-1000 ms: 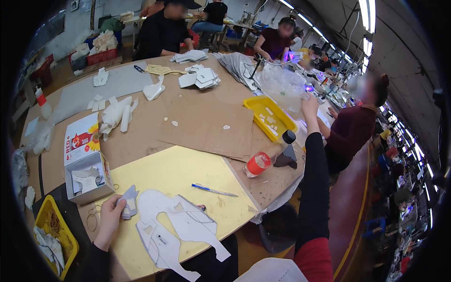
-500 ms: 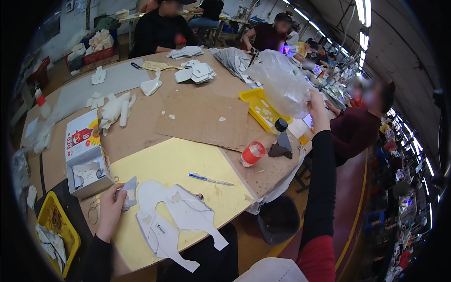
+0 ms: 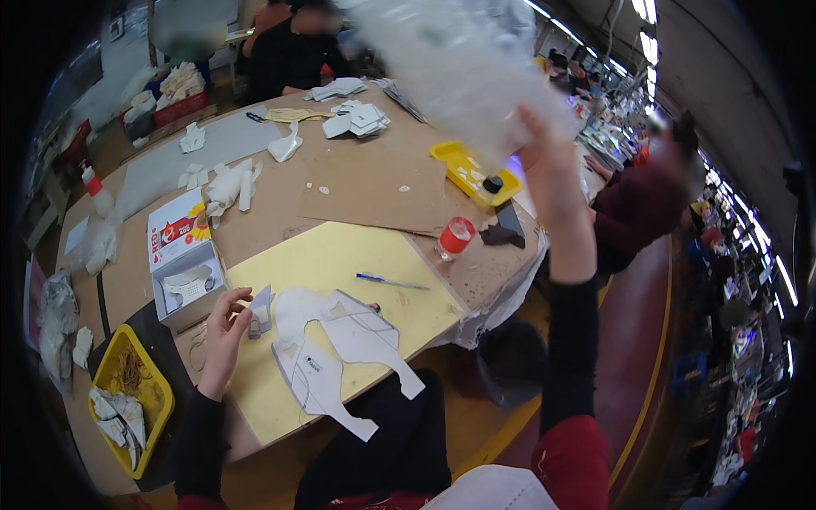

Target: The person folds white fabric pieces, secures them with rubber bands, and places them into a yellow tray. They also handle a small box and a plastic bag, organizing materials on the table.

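Note:
My right hand (image 3: 551, 157) is raised with the arm stretched out, its fingers closed on a large clear plastic bag (image 3: 459, 68), both blurred by motion. My left hand (image 3: 225, 336) is low over the left side of the yellow sheet (image 3: 340, 255), its thumb and fingers pinching a few small grey-white cut pieces (image 3: 261, 313). To the right of those pieces, a white shoe-upper panel (image 3: 319, 374) lies flat, with two long tails and a small dark label. A blue pen (image 3: 391, 280) rests on the sheet beyond it.
An open cardboard box (image 3: 187, 289) holding white pieces stands left of the sheet. Yellow trays (image 3: 166, 382) (image 3: 446, 153) sit near left and far right. A red-labelled bottle (image 3: 456, 236) is near the right edge. Cut stacks (image 3: 357, 119) lie farther back. Co-workers sit behind and right.
My right hand has lifted the plastic bag up and leftward, uncovering part of the far yellow tray. The view has shifted, while my left hand stays beside the small pieces.

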The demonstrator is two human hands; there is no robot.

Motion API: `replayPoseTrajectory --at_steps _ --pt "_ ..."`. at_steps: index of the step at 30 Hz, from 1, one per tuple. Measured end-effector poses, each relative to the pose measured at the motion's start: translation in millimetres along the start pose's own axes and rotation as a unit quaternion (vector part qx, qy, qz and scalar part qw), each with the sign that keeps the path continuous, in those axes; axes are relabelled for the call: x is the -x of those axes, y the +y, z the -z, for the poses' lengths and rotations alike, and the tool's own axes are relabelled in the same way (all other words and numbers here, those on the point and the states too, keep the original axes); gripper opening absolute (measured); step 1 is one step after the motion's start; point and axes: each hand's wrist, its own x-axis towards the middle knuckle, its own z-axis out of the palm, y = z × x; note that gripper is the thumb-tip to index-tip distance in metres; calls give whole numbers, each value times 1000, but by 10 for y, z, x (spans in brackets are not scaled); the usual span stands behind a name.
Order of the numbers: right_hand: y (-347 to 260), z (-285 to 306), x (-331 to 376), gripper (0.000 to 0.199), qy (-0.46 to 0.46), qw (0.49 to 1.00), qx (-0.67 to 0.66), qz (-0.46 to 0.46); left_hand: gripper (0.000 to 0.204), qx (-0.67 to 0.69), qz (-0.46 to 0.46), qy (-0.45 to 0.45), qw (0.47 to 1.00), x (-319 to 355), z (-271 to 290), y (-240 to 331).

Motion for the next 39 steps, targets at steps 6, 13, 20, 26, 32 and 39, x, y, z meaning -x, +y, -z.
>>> replayPoseTrajectory --at_steps 6,13,20,26,32,39 --pt "-59 -350 1709 50 -168 962 217 0 53 363 71 -119 921 385 -436 736" --pt "-191 624 3192 60 -106 993 22 -46 53 108 167 -100 975 1085 -1598 695" --pt "-490 1244 4288 38 413 899 131 -70 40 139 26 -219 965 1111 -2622 310" --pt "-358 1003 4370 33 210 971 118 8 53 264 229 -232 908 1138 -2884 470" --pt "399 648 3989 60 0 864 354 -358 42 303 241 -226 894 1193 -2727 320" --pt "415 755 3983 88 1 873 282 -399 36 355 278 -218 866 1131 -2545 254"
